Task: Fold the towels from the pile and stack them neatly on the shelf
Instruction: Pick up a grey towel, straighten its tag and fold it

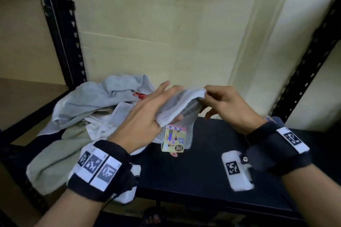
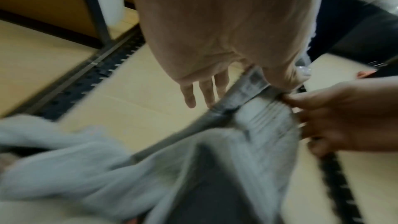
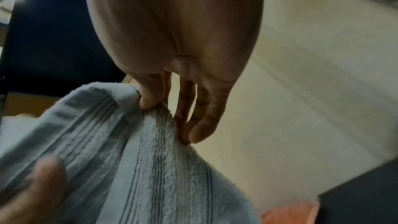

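Note:
A pale grey-blue striped towel (image 1: 181, 106) is held in the air above the dark shelf board (image 1: 212, 164), partly folded, with a colourful card tag (image 1: 173, 140) hanging from it. My left hand (image 1: 158, 101) holds its left side: fingers lie straight over the top and the thumb pinches from beneath. My right hand (image 1: 212, 97) pinches the towel's upper right edge between thumb and fingers. The right wrist view shows that thumb (image 3: 150, 100) on the towel (image 3: 150, 168). In the blurred left wrist view, both the left hand (image 2: 237, 83) and the right hand (image 2: 333, 117) meet at the towel (image 2: 262, 122).
A loose pile of pale towels (image 1: 88, 108) lies on the shelf's left half, reaching over its front edge. Black slotted posts stand at the left (image 1: 62, 33) and right (image 1: 304, 79), with a cream back panel (image 1: 166, 33) behind. An orange cloth (image 3: 288, 214) lies on the shelf at the right.

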